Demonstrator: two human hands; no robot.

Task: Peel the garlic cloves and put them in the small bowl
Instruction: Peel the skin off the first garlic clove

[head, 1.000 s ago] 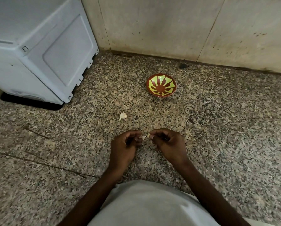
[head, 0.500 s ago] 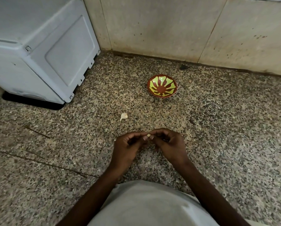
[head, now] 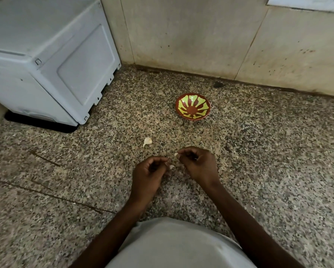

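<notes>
The small bowl, red-brown with yellow-green rays, sits on the speckled stone floor and looks empty. One unpeeled garlic clove lies loose on the floor, just beyond my hands. My right hand pinches a pale garlic clove at its fingertips. My left hand is curled, and its fingertips pinch a thin strip of garlic skin that hangs between the two hands. Both hands hover low over the floor, nearer to me than the bowl.
A grey-white plastic box stands at the far left. A beige wall runs along the back. My light-clothed lap fills the bottom of the view.
My hands have drawn slightly apart. The right hand has carried the clove a little away from me, and a strip of skin now shows between the fingertips.
</notes>
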